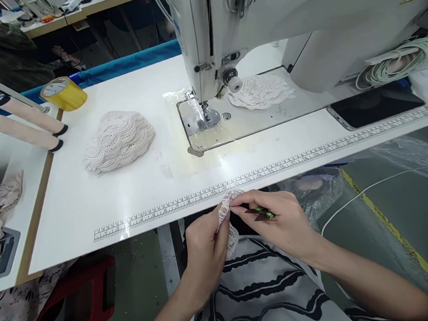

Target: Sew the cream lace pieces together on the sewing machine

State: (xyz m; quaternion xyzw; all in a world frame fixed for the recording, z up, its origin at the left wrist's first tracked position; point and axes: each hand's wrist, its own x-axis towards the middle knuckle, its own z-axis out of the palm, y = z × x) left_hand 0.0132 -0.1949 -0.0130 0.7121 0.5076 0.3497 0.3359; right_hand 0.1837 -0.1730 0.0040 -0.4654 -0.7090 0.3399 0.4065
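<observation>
White sewing table [136,195] bears a sewing machine [263,25] and lace pile [119,140].

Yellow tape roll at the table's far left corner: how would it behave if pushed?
The yellow tape roll looks tilted on its side, so it would probably roll. It sits close to the white table's edge and might drop off. Likely rigid and light.

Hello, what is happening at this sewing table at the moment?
A person sits at a white table with a sewing machine. Both hands hold a small lace piece at the table's near edge. The left hand pinches it; the right hand also grips a small green tool. A lace pile lies on the table, untouched.
</observation>
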